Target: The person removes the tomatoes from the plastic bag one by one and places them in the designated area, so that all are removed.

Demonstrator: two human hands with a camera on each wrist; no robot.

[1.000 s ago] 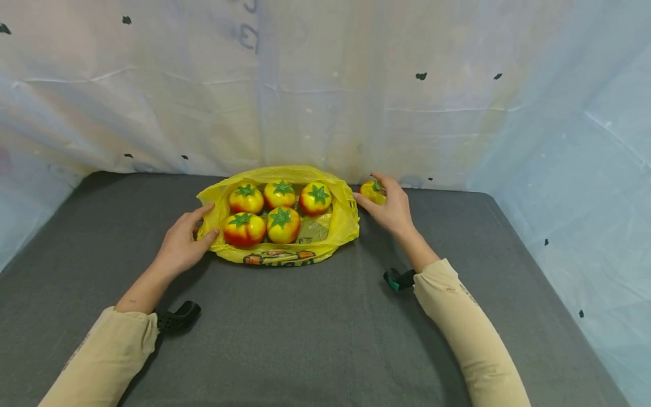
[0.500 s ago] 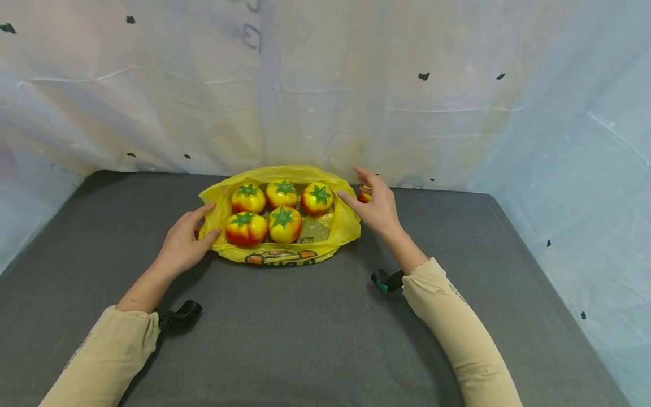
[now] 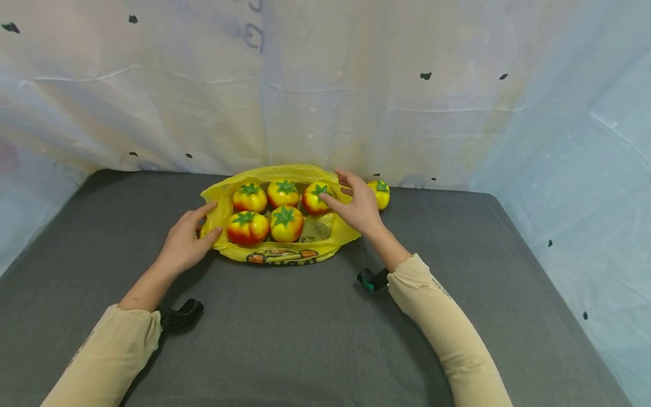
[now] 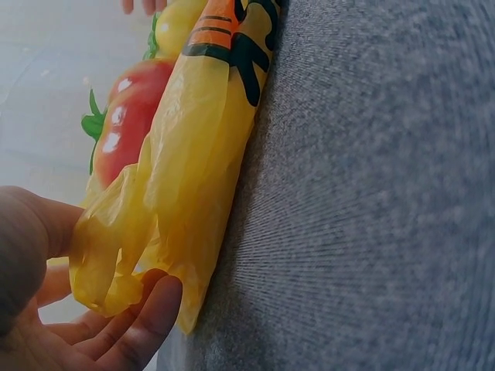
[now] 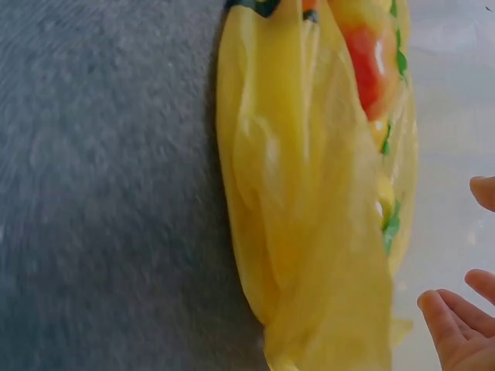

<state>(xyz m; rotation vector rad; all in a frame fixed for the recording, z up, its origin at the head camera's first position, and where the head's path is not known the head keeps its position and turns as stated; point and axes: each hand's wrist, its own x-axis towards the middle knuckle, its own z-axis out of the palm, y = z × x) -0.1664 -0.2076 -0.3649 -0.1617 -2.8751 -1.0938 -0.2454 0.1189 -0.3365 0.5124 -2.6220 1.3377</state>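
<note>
The left hand (image 3: 185, 240) holds the left end of a crumpled yellow plastic bag (image 3: 277, 258); from above its grip is partly hidden, but the left wrist view shows plastic between thumb and curled fingers. Right of those fingers, inside the bag, sit five glossy yellow-and-red tomatoes (image 3: 286, 227) with green star-shaped tops. Dark lettering (image 4: 249, 66) on the bag's front is foreshortened from the head and cut off in the left wrist view. The right hand (image 3: 360, 209) hangs over the bag's right end, fingers apart — the right wrist view crops it, yet shows a gap between fingers and bag. Beyond these fingers, partly covered by the hand, a sixth tomato (image 3: 383, 198) rests outside the bag on the grey cloth-covered counter (image 3: 285, 339).
</note>
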